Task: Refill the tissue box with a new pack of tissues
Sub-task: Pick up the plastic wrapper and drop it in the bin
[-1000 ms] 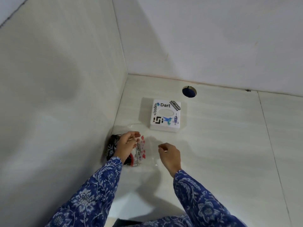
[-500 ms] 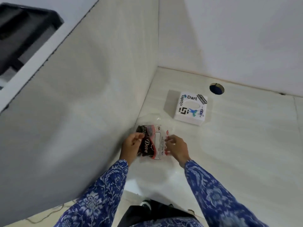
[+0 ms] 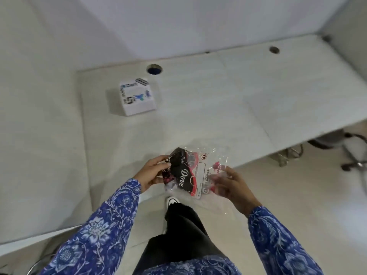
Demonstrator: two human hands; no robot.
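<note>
Pack (image 3: 186, 172) lifted off desk, crinkled clear plastic, black-red print

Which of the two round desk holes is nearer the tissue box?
The dark blue-looking hole, just behind the tissue box near the left wall; the other hole sits far off toward the right end.

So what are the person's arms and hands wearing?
Both arms wear long sleeves in blue cloth covered with paler flowers and curling vines. The left sleeve and the right sleeve both end at the wrist. The left hand and right hand are bare: no gloves, and no rings or watch show.
</note>
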